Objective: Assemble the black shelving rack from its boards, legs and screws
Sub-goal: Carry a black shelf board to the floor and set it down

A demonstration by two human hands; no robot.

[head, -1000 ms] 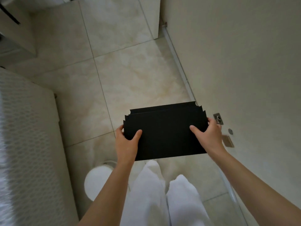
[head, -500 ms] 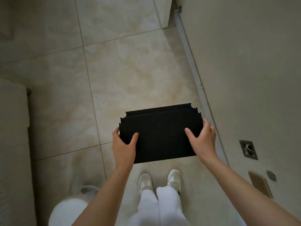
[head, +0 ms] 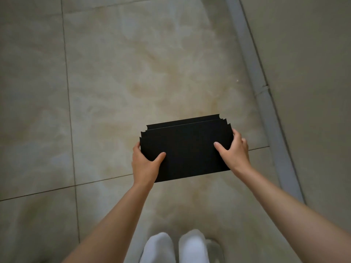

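A stack of black boards with notched corners hangs flat above the tiled floor, roughly at the middle of the view. My left hand grips the stack's left end, thumb on top and fingers underneath. My right hand grips the right end the same way. The boards are slightly fanned, so the back edges of the lower ones show behind the top one. No legs or screws are in sight.
Beige marbled floor tiles spread out ahead and to the left. A pale wall with a grey skirting strip runs along the right. My white trouser legs and shoes are at the bottom edge.
I have stepped forward with the boards held in both hands. The white cabinet, the round white object and the wall fittings have slid out of view; the grip is unchanged.
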